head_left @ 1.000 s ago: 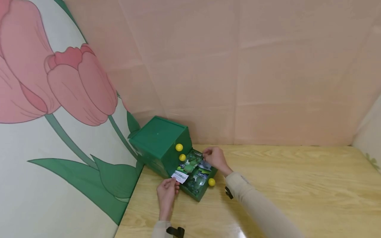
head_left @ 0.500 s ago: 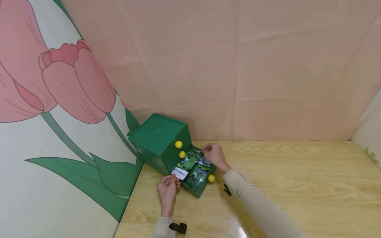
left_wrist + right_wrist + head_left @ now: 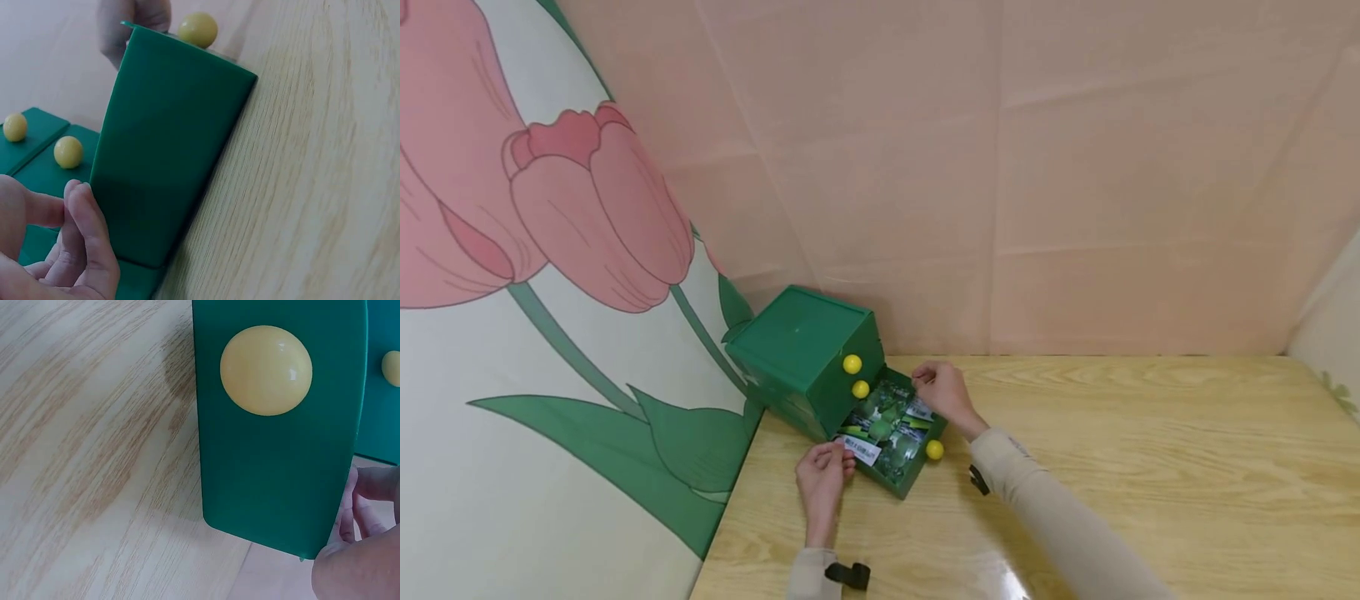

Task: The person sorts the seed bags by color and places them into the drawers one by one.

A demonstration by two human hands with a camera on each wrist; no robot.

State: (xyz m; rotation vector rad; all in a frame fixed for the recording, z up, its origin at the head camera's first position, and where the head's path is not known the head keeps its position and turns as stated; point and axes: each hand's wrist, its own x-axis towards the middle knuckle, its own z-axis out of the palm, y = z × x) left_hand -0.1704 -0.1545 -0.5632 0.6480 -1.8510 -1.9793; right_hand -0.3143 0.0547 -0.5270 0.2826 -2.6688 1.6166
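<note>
A green drawer (image 3: 904,485) is pulled out of a green cabinet (image 3: 801,342). Dark green printed packets (image 3: 904,450) lie in it, one with a white label (image 3: 860,450). At the drawer's left rim my left hand (image 3: 822,483) pinches that packet's edge beside the label, thumb and fingertips together. Across the drawer, my right hand (image 3: 946,393) pinches at the packet's far end by the right rim. The drawer's walls hide both pinched edges in the wrist views. A yellow round knob (image 3: 266,370) stands out from the drawer front in the right wrist view.
Two more yellow knobs, an upper one (image 3: 852,364) and a lower one (image 3: 861,389), sit on the cabinet's closed drawers. The cabinet stands in the corner between a tulip-print wall (image 3: 587,350) and a pinkish-brown backdrop (image 3: 1000,208). Wood-grain tabletop (image 3: 1112,450) extends to the right.
The packet has sunk and flattened into the drawer, its white label turning and sliding slightly towards the drawer's front. Both hands keep nearly the same place. The head view shifted slightly.
</note>
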